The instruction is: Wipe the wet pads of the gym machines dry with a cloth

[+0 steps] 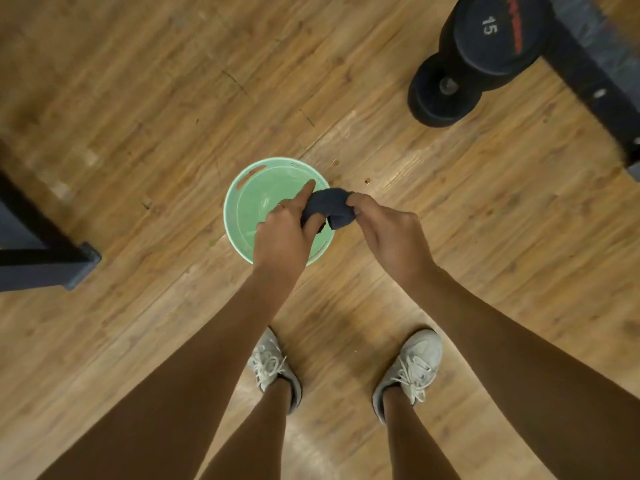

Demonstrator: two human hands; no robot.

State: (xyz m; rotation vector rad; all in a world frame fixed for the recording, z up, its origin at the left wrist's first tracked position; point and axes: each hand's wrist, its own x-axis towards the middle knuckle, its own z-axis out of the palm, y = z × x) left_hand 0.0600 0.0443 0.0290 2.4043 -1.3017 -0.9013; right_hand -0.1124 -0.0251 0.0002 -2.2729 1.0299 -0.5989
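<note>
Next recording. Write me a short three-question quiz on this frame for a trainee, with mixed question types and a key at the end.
1. The dark cloth is: A) hanging on a hook; B) gripped by the left hand and the right hand together; C) folded on a shelf.
2. True or false: the green bucket stands on a table.
3. Fill in: the end of the dumbbell shows the number ___.
Key: 1 B; 2 false; 3 15.
</note>
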